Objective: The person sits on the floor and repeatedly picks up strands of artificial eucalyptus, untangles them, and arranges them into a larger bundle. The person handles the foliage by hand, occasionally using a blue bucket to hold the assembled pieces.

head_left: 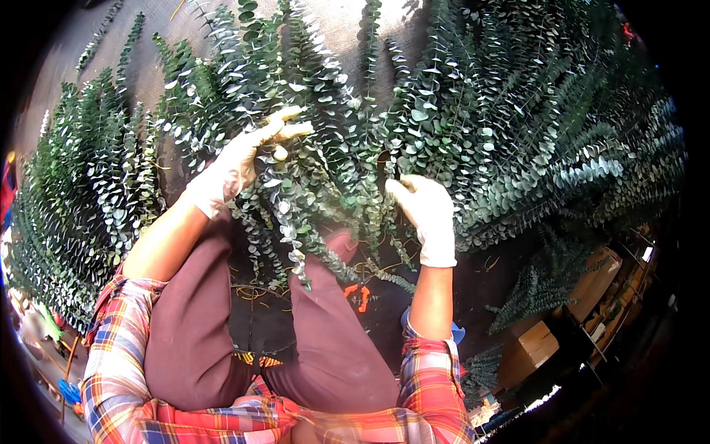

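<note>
Both my hands wear pale gloves and are among leafy eucalyptus stems (325,96). My left hand (248,159) reaches over the stems left of centre, its fingers stretched out and apart. Below its thumb, a eucalyptus stem (285,214) trails down toward my knee; I cannot tell whether the palm touches it. Right of centre, my right hand (423,207) has its fingers bent together at the edge of the leaves. Whatever its fingertips pinch is hidden among the foliage.
Thick eucalyptus piles (81,200) stand on the left and the right. Orange-handled cutters (358,296) lie on the dark floor beyond my bent legs, near loose yellow strands (259,290). Cardboard boxes (536,344) sit at lower right, and a blue object (458,334) shows beside my right elbow.
</note>
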Action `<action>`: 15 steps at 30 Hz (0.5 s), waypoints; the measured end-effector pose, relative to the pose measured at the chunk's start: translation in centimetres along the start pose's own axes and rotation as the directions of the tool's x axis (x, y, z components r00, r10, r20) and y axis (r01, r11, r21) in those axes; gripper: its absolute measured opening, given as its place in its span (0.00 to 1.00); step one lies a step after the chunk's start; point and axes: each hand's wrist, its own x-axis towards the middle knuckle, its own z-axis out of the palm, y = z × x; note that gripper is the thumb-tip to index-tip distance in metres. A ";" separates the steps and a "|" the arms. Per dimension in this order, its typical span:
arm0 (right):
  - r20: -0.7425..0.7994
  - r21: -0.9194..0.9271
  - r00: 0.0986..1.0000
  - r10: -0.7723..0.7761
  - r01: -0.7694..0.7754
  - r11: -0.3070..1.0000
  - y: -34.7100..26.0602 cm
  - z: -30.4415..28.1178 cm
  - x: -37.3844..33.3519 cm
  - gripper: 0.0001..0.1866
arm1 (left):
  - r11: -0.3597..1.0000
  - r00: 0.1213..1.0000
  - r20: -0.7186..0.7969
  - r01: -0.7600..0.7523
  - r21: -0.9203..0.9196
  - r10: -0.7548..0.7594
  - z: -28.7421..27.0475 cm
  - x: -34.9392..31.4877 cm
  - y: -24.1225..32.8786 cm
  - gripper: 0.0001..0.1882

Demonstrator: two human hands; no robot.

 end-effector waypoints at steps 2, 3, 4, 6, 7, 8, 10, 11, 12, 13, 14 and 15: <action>-0.225 0.315 0.974 -0.022 0.094 0.944 -3.2 -0.2 2.9 0.24 | 1.000 1.000 0.029 -0.003 0.011 0.003 0.4 0.1 0.1 0.31; -0.319 0.402 0.945 -0.070 0.202 0.893 -4.3 0.8 5.2 0.23 | 1.000 0.999 0.035 -0.008 0.004 0.008 0.4 0.0 0.0 0.31; -0.420 0.472 0.903 -0.093 0.304 0.827 -4.8 1.8 7.5 0.23 | 1.000 0.999 0.053 -0.007 0.000 0.007 0.4 0.2 -0.1 0.31; -0.476 0.329 0.871 -0.122 0.304 0.894 -5.1 4.2 12.1 0.25 | 0.998 0.989 0.137 -0.063 -0.004 0.063 0.2 0.7 -0.6 0.33; -0.472 0.288 0.877 -0.086 0.246 0.925 -4.5 5.5 13.8 0.29 | 0.999 0.989 0.141 -0.042 0.014 0.040 0.8 1.0 -0.4 0.33; -0.496 0.188 0.861 -0.110 0.231 0.955 -5.1 6.5 14.4 0.30 | 0.999 0.992 0.120 -0.030 0.025 0.027 0.9 0.7 -0.2 0.34; -0.413 0.260 0.910 -0.041 0.161 0.952 -4.4 7.3 14.4 0.28 | 1.000 0.991 0.131 -0.005 0.017 0.003 1.2 0.6 0.3 0.33; -0.329 0.438 0.944 -0.018 0.169 0.883 -4.7 6.9 14.0 0.26 | 1.000 0.992 0.124 -0.006 0.016 0.004 0.7 0.6 0.4 0.33; -0.338 0.425 0.938 -0.073 0.221 0.878 -6.4 5.6 12.6 0.23 | 1.000 0.995 0.104 -0.014 0.009 0.013 0.0 0.2 0.6 0.34; -0.386 0.378 0.913 -0.130 0.285 0.881 -5.9 5.6 11.6 0.22 | 0.996 0.992 0.115 -0.061 0.064 0.053 -0.4 0.5 0.6 0.34; -0.431 0.330 0.883 -0.186 0.346 0.878 -5.6 5.6 10.4 0.22 | 0.993 0.988 0.136 -0.089 0.080 0.077 -0.7 0.5 0.6 0.34; -0.393 0.371 0.895 -0.211 0.364 0.854 -6.1 5.4 8.8 0.22 | 0.994 0.989 0.123 -0.093 0.059 0.085 -0.9 0.4 0.6 0.34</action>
